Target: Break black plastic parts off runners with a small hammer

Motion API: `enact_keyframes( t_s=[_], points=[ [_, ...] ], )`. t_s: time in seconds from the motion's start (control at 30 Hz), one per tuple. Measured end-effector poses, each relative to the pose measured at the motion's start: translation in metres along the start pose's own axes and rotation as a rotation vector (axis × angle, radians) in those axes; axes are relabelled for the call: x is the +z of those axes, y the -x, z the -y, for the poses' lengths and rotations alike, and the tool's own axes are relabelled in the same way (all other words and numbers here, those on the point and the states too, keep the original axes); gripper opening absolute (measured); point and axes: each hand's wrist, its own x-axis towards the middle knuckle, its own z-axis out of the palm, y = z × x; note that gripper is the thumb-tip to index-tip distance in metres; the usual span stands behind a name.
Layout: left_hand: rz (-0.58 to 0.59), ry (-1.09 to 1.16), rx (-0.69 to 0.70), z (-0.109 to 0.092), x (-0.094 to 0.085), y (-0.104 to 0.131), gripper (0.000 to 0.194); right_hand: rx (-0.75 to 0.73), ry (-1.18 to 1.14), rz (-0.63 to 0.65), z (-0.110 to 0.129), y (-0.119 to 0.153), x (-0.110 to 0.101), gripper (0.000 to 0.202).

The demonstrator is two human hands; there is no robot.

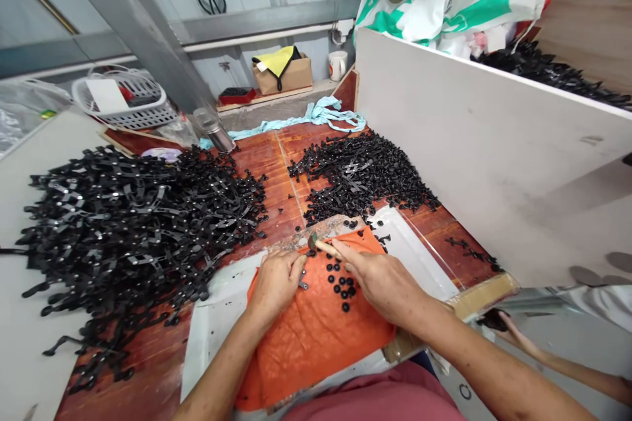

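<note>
An orange cloth (316, 335) lies over the work spot in front of me, and both hands are above it. My right hand (380, 276) grips the pale wooden handle of a small hammer (328, 248), its dark head near the cloth's far edge. My left hand (280, 276) is closed, pinching a small black arm-shaped part (303, 279) that sticks out by the thumb; most of it is hidden by the fingers. Between the hands, several round black caps (344, 289) are scattered on the cloth. Past its far edge shows a speckled stone slab (323, 229).
A big heap of black jointed parts (143, 210) covers the left of the table; a second heap of small black pieces (360, 174) lies ahead to the right. A grey board (484, 145) walls the right side. A clear cup (213, 130) and light-blue cloth strips (296, 122) lie at the back.
</note>
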Motion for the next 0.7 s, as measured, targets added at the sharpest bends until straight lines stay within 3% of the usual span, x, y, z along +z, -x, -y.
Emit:
enact_keyframes(
  t_s=[0.27,0.37,0.43,0.5,0.57,0.63,0.7],
  points=[
    [-0.007,0.063,0.003,0.003,-0.001,0.001,0.040,0.009,0.013,0.038,0.002,-0.008,-0.004,0.056],
    [-0.038,0.140,0.060,-0.006,-0.008,0.006,0.041,0.006,-0.225,-0.038,0.010,-0.011,-0.012,0.047],
    [-0.057,0.185,0.113,-0.017,-0.014,0.012,0.040,0.043,-0.374,-0.073,0.014,-0.013,-0.012,0.030],
    [-0.051,0.220,0.163,-0.028,-0.018,0.018,0.039,0.087,-0.527,-0.043,0.016,-0.013,-0.005,0.011],
    [-0.051,0.260,0.191,-0.036,-0.021,0.025,0.035,0.129,-0.726,0.035,0.015,-0.012,0.006,0.006],
    [-0.123,0.307,0.164,-0.037,-0.021,0.033,0.024,0.190,-0.921,0.062,0.013,-0.008,0.016,0.006],
    [-0.271,0.361,0.075,-0.032,-0.020,0.043,0.026,0.262,-1.044,0.011,0.012,-0.001,0.022,0.011]
  ],
)
